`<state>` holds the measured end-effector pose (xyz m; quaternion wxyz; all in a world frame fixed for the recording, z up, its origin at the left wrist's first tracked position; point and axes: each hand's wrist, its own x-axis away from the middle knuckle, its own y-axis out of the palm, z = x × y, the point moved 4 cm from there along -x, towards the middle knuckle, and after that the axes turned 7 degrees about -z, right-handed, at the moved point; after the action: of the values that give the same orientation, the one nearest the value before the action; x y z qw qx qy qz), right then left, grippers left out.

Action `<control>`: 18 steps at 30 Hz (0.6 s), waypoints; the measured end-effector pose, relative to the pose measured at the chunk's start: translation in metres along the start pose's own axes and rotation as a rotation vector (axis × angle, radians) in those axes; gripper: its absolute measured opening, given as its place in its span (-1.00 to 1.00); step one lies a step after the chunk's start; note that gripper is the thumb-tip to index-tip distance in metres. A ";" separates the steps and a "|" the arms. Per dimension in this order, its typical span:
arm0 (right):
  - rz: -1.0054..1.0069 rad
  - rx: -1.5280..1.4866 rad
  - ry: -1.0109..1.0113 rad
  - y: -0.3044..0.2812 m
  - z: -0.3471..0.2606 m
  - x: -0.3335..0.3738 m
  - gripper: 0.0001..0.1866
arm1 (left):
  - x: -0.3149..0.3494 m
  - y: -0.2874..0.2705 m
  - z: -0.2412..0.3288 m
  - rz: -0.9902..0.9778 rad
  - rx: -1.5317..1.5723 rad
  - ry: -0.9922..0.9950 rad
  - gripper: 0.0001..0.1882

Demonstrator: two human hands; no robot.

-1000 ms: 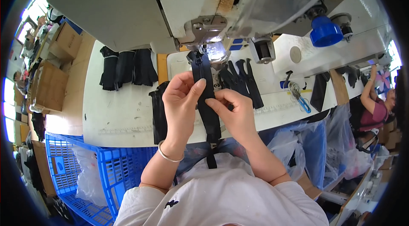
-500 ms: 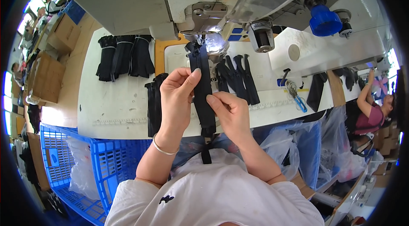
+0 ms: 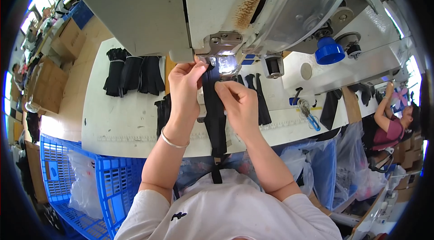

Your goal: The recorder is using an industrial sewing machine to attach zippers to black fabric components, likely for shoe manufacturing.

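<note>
A black zipper [image 3: 214,122] hangs lengthwise from under the lit presser area of a sewing machine [image 3: 224,41] and over the table's front edge. My left hand [image 3: 184,88] pinches its upper end close beside the needle area. Lower down, my right hand [image 3: 239,104] pinches the zipper's right edge between thumb and fingers. Some loose black zippers [image 3: 262,104] lie right of my right hand, partly hidden by it. Behind my left forearm is another black zipper bundle [image 3: 162,112], partly covered.
Tied bundles of black zippers [image 3: 131,75] lie on the left of the white table [image 3: 117,127]. A blue-handled small tool [image 3: 312,119] rests at the right. A blue plastic crate [image 3: 101,181] stands below left, and plastic bags [image 3: 348,163] hang at right. Another person [image 3: 391,127] sits far right.
Both hands have moved closer to the machine, my left hand up to the zipper's top end. The view has shifted, so the machine head sits lower in it.
</note>
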<state>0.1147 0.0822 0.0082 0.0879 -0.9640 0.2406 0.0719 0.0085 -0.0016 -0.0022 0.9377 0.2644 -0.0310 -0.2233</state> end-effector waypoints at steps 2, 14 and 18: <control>0.032 0.026 -0.063 -0.003 0.000 -0.006 -0.81 | -0.007 0.003 0.004 0.016 -0.054 0.000 -0.93; 0.056 0.139 0.137 -0.043 0.070 0.068 -0.88 | -0.049 -0.009 0.002 0.040 0.014 0.021 -0.95; 0.137 0.440 0.118 -0.069 0.073 0.048 -0.84 | -0.029 -0.023 0.019 0.031 -0.001 0.100 -0.91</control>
<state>0.1829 0.1352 -0.0619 0.2767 -0.9055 0.3201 -0.0330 -0.0307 -0.0156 0.0039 0.9415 0.2741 0.0120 -0.1954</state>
